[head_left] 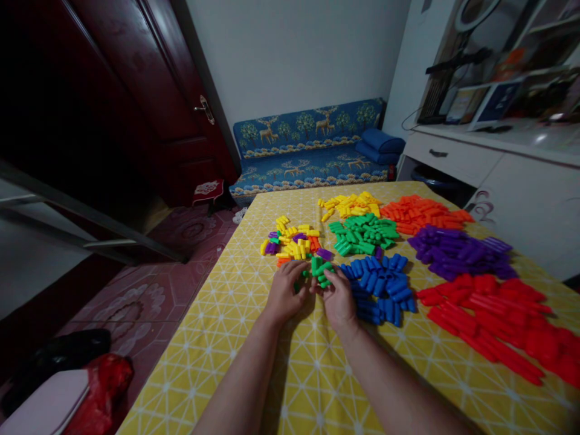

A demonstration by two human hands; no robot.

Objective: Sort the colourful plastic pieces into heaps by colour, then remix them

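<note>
Forearms: reaching forward side by side over the cloth (254,338), angling inward so the hands are meeting at the middle.
Left hand (284,293): lying palm down, wrist low, fingers curling together onto the left side of the green bits (321,270), apparently steadying them.
Right hand (339,299): tilting slightly inward, thumb and fingertips pinching the same cluster from the right.
Green bits: sitting between both hands, just off the cloth or touching it, too small for telling which; lying just beside the mixed pile (292,240) and the blue pile (380,281).
Blue pile: resting right next to the right hand, within easy reach.
Red pile (493,317): spreading toward the right edge, long pieces lying roughly parallel.
Mixed pile: lying just beyond the left hand, mostly yellow with purple and orange showing.
Green pile (365,234), purple pile (457,251): lying farther back, each colour seemingly grouped apart.
Yellow pile (351,205), orange pile (419,212): sitting near the far edge.
Sofa (308,151): standing against the far wall.
</note>
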